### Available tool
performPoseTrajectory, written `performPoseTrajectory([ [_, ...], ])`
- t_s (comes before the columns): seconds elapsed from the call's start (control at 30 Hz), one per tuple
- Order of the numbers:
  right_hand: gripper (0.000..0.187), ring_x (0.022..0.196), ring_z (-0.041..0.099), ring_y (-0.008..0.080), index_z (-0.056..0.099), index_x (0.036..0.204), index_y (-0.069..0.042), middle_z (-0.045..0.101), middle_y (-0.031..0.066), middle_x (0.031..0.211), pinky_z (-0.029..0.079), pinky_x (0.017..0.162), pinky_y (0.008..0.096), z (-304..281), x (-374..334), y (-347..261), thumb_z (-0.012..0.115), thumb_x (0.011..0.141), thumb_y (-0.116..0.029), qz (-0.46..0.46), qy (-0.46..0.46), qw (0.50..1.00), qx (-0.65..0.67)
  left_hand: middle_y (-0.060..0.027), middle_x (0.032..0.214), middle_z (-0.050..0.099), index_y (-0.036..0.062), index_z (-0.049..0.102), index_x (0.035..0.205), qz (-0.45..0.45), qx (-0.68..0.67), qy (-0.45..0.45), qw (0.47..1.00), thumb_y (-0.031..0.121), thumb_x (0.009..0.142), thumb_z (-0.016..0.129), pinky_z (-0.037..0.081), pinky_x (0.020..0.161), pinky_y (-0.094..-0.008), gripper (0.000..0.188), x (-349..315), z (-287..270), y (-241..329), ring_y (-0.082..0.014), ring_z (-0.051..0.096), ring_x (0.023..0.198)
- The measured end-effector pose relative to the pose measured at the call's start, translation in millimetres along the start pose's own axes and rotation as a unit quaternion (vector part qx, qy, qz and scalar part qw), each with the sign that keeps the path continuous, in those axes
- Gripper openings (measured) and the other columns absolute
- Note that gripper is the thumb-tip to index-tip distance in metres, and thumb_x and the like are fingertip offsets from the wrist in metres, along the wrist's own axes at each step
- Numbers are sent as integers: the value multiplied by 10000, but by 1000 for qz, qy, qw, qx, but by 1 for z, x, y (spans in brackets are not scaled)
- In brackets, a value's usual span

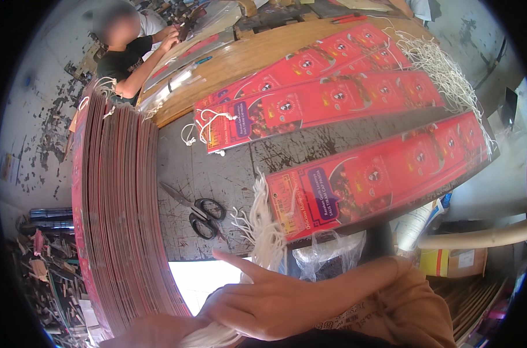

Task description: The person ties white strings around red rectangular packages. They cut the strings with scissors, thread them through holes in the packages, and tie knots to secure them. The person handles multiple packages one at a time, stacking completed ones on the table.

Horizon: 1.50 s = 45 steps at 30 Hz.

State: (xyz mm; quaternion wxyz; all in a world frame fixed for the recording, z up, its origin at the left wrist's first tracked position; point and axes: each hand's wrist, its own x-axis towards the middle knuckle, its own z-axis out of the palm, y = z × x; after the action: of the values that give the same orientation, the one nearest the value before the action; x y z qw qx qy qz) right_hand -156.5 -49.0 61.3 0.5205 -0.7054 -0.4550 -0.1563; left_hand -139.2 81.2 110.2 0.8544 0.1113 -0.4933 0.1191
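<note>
A thick bundle of white strings [267, 246] hangs off the near edge of the dark table and passes down to my lap. My right hand [269, 301] lies across it, fingers curled around the strings, index finger stretched out. Close beside it, low in the view, is my left hand [153, 332], blurred and partly cut off; its fingers cannot be made out. The upper strings touch the end of a red printed cardboard strip [373, 180] lying on the table. Black-handled scissors [204, 214] rest on the tabletop, blades parted, to the left of the bundle.
A tall stack of strips [121, 214] stands along the left. More red strips [327, 101] lie farther back, with loose white strings [443, 75] at their right ends. Another person [124, 52] works at the wooden table [229, 69]. A clear plastic bag [330, 255] hangs at the near edge.
</note>
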Motion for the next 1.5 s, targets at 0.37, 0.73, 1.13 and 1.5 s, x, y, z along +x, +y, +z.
performPoseTrajectory([
  [0.37, 341, 789, 621, 313, 515, 1088, 1, 605, 139, 985, 516, 640, 391, -121, -87, -40, 587, 776, -115, 214, -173, 961, -1, 1, 851, 585, 73, 469, 985, -5, -7, 91, 996, 377, 981, 290, 304, 363, -203, 352, 4, -40, -4, -44, 352, 432],
  [0.73, 459, 900, 605, 279, 524, 1196, -34, 582, 136, 1067, 454, 806, 346, -326, -147, -67, 622, 782, -205, 490, -149, 761, -398, -71, 1109, 550, 84, 477, 1127, -333, 79, 109, 933, 196, 952, 464, 458, 699, -296, 208, -18, -52, -129, -61, 462, 724],
  [1.13, 553, 1201, 422, 312, 433, 1263, -71, 424, 160, 1282, 337, 1010, 367, -532, -206, 35, 604, 739, -32, 427, -77, 571, -697, -127, 1276, 479, 5, 438, 1234, -549, 285, -70, 782, 241, 893, 570, 384, 970, -334, 435, -6, -61, -296, -235, 465, 1198],
  [1.5, 660, 1310, 320, 292, 437, 1276, -125, 381, 107, 1379, 222, 1087, 494, -374, -153, 102, 528, 670, 120, 420, -133, 741, -507, -231, 1383, 296, 146, 328, 1364, -239, 701, -511, 436, 491, 705, 700, 199, 1076, -546, 832, 7, -162, -210, -402, 232, 1323],
])
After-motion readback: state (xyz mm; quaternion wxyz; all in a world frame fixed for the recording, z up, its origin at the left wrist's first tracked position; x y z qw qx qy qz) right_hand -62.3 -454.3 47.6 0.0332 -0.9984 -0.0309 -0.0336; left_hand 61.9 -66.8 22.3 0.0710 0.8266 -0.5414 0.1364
